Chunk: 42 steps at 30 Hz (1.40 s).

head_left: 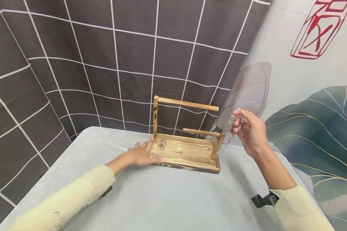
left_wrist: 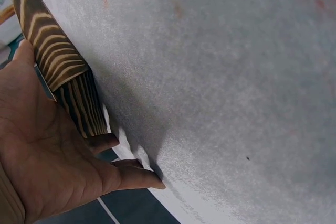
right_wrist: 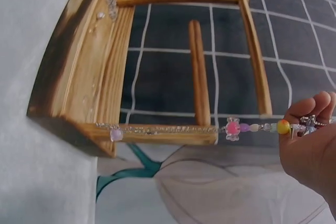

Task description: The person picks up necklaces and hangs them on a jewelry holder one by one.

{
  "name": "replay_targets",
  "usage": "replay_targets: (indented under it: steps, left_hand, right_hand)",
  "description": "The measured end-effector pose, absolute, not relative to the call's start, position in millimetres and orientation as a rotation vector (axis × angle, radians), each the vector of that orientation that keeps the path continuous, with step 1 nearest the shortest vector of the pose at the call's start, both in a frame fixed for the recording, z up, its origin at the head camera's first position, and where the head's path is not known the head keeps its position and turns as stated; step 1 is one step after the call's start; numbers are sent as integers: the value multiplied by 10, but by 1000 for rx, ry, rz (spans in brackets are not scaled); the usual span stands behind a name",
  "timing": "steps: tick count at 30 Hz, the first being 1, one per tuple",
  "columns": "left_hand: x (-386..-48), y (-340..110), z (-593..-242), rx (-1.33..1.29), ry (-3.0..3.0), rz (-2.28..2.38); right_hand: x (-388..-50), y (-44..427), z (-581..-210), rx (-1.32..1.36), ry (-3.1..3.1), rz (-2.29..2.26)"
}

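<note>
A wooden jewelry stand (head_left: 188, 166) has a shallow tray base, a tall post with a long bar, and a short post with a lower bar. My left hand (head_left: 138, 154) rests at its left end, thumb over the front rim and the other fingers stretched out. My right hand (head_left: 252, 133), raised to the right of the stand, pinches a beaded necklace (right_wrist: 232, 128) with pink, purple and yellow beads. The strand hangs down beside the short post, its lower part close to the tray's right end. Several fine chains and small pieces of jewelry (head_left: 162, 144) lie in the tray.
The stand sits on a table with a pale grey cover (head_left: 167, 199). Behind it hangs a dark cloth with a white grid (head_left: 133, 54). At right is a white cloth (head_left: 280, 73) printed with leaves and a red seal.
</note>
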<state>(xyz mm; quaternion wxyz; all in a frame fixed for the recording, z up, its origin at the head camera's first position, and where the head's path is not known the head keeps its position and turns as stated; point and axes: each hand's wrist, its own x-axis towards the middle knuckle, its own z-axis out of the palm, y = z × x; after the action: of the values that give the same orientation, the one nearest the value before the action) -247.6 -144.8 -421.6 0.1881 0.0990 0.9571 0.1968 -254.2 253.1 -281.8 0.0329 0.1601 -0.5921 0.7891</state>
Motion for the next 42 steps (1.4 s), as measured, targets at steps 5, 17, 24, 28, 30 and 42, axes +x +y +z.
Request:
replay_targets:
  steps: [5,17,24,28,30,42]
  left_hand:
    - [-2433,-1400,-4172,285,2702,539]
    - [-2527,-1430,-4247,272,2693,555]
    - [-2590,-1450,-4349,263,2697,553]
    - [-2563,-1445,-4318,266,2699,556]
    - [-2529,-1439,-4269,265,2694,551]
    - [-2454,-1420,-4172,268,2690,567]
  right_hand:
    - [-2595,2659,-2868,484,-1812,2433]
    - [-2749,2756,-2879,493,-1762,2459]
    - [-2809,2740,-2860,458,-1796,2429]
    - [-2851,2708,-2824,462,-1792,2426]
    - [-2875,2682,-2806,461,-1793,2430]
    - [-2973,2482,-2790,444,-1863,2417]
